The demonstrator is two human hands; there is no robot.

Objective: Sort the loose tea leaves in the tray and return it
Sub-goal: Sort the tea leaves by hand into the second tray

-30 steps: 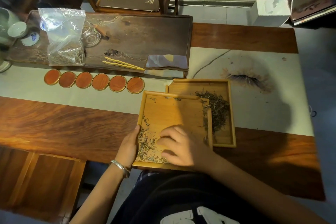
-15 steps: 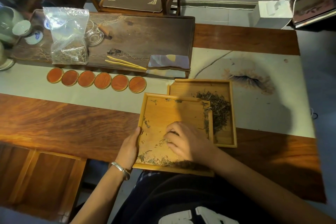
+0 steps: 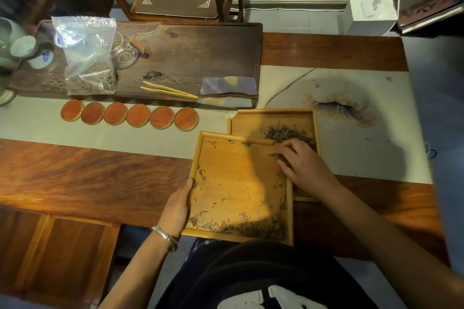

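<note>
The near tray (image 3: 241, 178) is held over the table (image 3: 95, 178) edge, its far right corner overlapping the far tray (image 3: 251, 123). Loose tea leaves (image 3: 251, 229) are banked along the near rim, toward the body from the right hand (image 3: 301, 163); a second pile (image 3: 283, 133) lies in the far tray just beyond the fingers (image 3: 282, 150). The right hand is the nearer one to both piles. Its fingers are curled together and appear pinched on a small clump of leaves at the shared tray edge; exact contact cannot be told. The left hand (image 3: 177, 206) is clamped on the near tray's left rim, thumb over the edge. Judged next: release into the far pile, then reach back along the tray's long axis.
</note>
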